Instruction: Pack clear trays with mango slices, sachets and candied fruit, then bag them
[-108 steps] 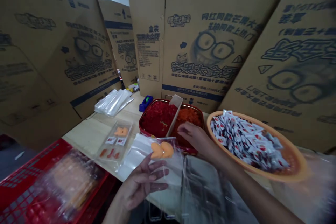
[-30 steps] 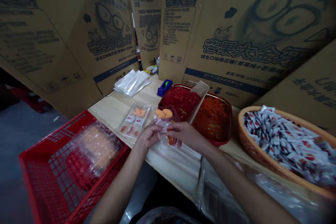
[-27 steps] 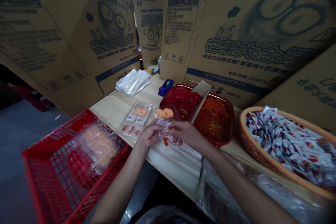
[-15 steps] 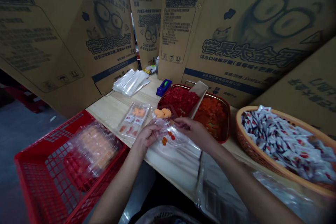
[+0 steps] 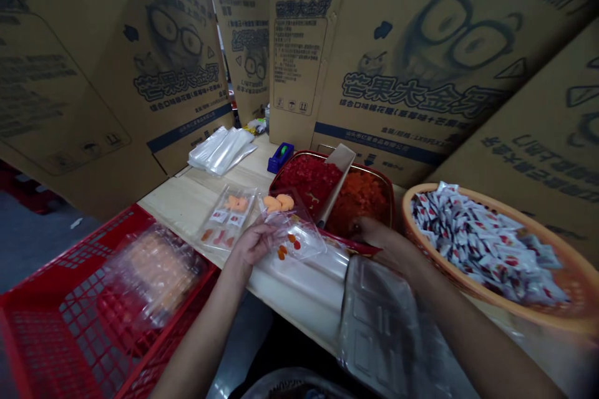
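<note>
My left hand [image 5: 255, 243] pinches the left edge of a clear plastic blister tray [image 5: 306, 242]. This tray carries rounded orange candies [image 5: 277, 202] in its far part and several small red and orange pieces nearer to me. My right hand [image 5: 374, 234] reaches into the orange candy pieces [image 5: 358, 196] in the right half of a red tub [image 5: 392, 199]. Its fingers are curled, and their tips are partly hidden among the pieces. A cardboard divider [image 5: 337, 181] separates these from the red pieces [image 5: 306, 177]. Left of my left hand lies another filled clear tray [image 5: 229, 217].
An orange basket [image 5: 407, 212] of small white sachets [image 5: 482, 243] stands on the right. Empty clear trays [image 5: 379, 318] lie in front. A red crate [image 5: 51, 268] with filled packs is at left. Plastic bags [image 5: 222, 149], a blue tape dispenser [image 5: 281, 158] and cardboard boxes [image 5: 421, 75] stand behind.
My right hand has left the clear blister tray and moved right into the orange candy pieces. My left hand keeps its hold on the tray. The view has shifted slightly to the right.
</note>
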Tool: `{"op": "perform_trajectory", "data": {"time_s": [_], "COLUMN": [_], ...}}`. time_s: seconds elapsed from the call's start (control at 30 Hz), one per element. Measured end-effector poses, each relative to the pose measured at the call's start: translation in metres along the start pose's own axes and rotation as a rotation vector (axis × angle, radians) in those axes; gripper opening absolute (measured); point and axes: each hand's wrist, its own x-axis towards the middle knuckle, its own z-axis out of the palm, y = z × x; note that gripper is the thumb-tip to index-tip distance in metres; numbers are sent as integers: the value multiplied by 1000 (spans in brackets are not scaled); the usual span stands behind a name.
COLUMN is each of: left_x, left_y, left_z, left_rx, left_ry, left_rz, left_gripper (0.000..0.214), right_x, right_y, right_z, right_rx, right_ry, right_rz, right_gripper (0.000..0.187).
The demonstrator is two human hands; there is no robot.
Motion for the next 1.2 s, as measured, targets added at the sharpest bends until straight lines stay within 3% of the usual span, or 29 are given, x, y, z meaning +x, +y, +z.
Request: {"op": "perform_trajectory", "data": {"time_s": [0.1, 0.3, 0.57, 0.73, 0.93, 1.03, 1.2], "left_x": [1, 1, -4, -8, -17, -23, -30], "left_y": [-1, -2, -1, -2, -3, -4, -6], "left_z": [-2, -5, 1, 3, 8, 13, 18], "left_rx": [0, 20, 33, 11, 12, 6, 6], "left_ry": [-1, -14, 5, -8, -9, -20, -46], "left_rz": [-4, -12, -19, -3, -7, -14, -30], "left_gripper": [49, 43, 42, 45, 41, 40, 42], "right_x": [4, -3, -17, -42, -73, -78, -82], "right_y": [3, 0, -12, -39, -87, -96, -96], "right_z": [-4, -11, -23, -28, -22, -16, -17], "right_rx": [96, 318, 520, 655, 507, 434, 405], "right_ry": [-51, 5, 38, -32, -260, -237, -225], "right_rz": [67, 144, 123, 10, -201, -291, -296], "right_gripper": [12, 8, 12, 24, 18, 13, 17]}}
